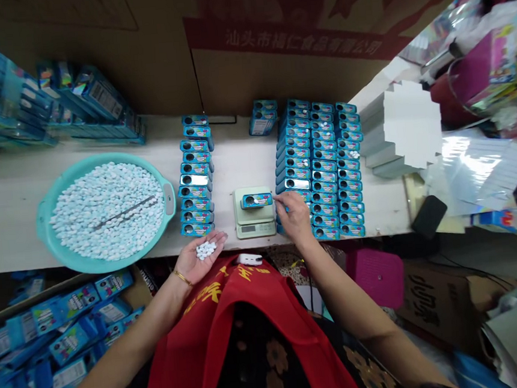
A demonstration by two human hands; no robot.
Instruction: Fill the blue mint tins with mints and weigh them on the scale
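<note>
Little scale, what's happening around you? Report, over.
Left hand: palm up, holding white pellets. Right hand: beside blue box, contact unclear. Blue box: on the scale. Rows of boxes flank the scale.

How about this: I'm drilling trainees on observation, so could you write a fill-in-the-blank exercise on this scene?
1. The hand holding loose white pieces is the person's ____ one.
2. One blue box sits on the weighing ____.
3. The apron with yellow lettering is ____.

Missing words: left; scale; red.
</note>
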